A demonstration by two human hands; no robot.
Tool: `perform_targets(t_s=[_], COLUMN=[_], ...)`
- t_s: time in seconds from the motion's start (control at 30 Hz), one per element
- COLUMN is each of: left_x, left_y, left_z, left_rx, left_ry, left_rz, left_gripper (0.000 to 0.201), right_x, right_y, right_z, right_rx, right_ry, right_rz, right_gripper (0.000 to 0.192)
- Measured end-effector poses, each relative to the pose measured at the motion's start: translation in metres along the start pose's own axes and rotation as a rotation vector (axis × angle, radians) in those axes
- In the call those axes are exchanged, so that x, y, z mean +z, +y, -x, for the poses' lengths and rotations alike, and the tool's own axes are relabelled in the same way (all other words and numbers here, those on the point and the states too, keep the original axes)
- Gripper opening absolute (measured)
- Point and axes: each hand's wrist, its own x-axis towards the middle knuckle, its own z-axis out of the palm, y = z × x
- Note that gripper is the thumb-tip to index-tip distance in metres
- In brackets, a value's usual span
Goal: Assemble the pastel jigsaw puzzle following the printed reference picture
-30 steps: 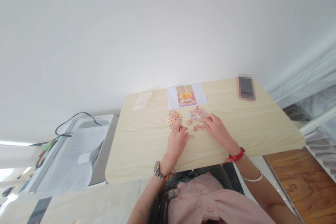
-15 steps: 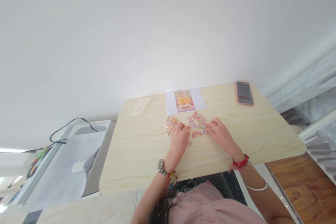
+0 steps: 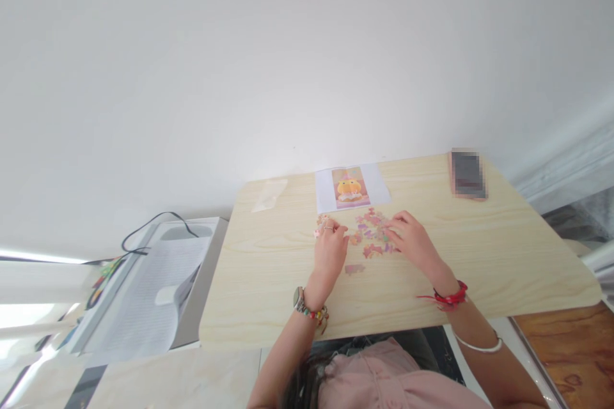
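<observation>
My left hand [image 3: 332, 248] is over the left pile of jigsaw pieces [image 3: 320, 221], its fingers curled down and hiding much of that pile. Whatever its fingertips pinch is too small to make out. To the right lies a looser spread of pink and purple jigsaw pieces [image 3: 370, 220]. My right hand [image 3: 413, 241] rests at the right edge of this spread, fingers bent and tips close together among the pieces; what lies between them is unclear. A short joined strip of pieces [image 3: 355, 268] sits apart, nearer to me. Behind the piles is a printed sheet [image 3: 325, 190] picturing a yellow figure.
A phone with a blurred screen [image 3: 468, 174] lies at the table's back right. Clear film or tape [image 3: 269, 195] is on the back left of the wooden table [image 3: 268, 268]. Left of the table, papers [image 3: 144, 294] lie on a white unit with a black cable [image 3: 139, 223].
The view has shifted, so the table appears farther right. Relative to the table, my left hand has moved left over the left pile, uncovering the short strip. My right hand stays by the spread.
</observation>
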Motion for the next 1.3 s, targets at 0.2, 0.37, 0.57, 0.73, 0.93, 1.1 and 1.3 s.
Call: perform_targets(t_s=[0.2, 0.37, 0.57, 0.73, 0.93, 1.1, 1.3], left_x=[0.001, 0.006, 0.007, 0.006, -0.001, -0.004, -0.007], left_y=[0.005, 0.003, 0.003, 0.006, 0.006, 0.006, 0.015], left_z=[-0.012, -0.011, -0.011, -0.009, -0.005, -0.001, 0.010], left_rx=[0.008, 0.026, 0.006, -0.012, 0.054, -0.024, -0.141], left_ry=[-0.116, -0.173, -0.178, -0.092, -0.148, -0.213, -0.035], left_rz=[-0.087, -0.114, -0.115, 0.013, 0.410, 0.651, 0.801], left_gripper=[0.014, 0.015, 0.019, 0.019, 0.018, 0.017, 0.018], right_x=[0.025, 0.039, 0.036, 0.023, 0.002, -0.007, -0.004], right_y=[-0.014, -0.019, -0.011, -0.012, -0.018, -0.028, -0.041], right_z=[-0.009, -0.019, -0.028, -0.028, -0.018, -0.008, 0.010], right_rx=[-0.170, -0.207, -0.203, -0.214, -0.385, -0.424, -0.213], right_ry=[-0.130, -0.225, -0.343, -0.338, -0.292, -0.218, 0.046], right_rz=[0.157, 0.293, 0.388, 0.375, 0.233, 0.089, 0.028], right_gripper=[0.015, 0.012, 0.025, 0.022, 0.018, 0.017, 0.022])
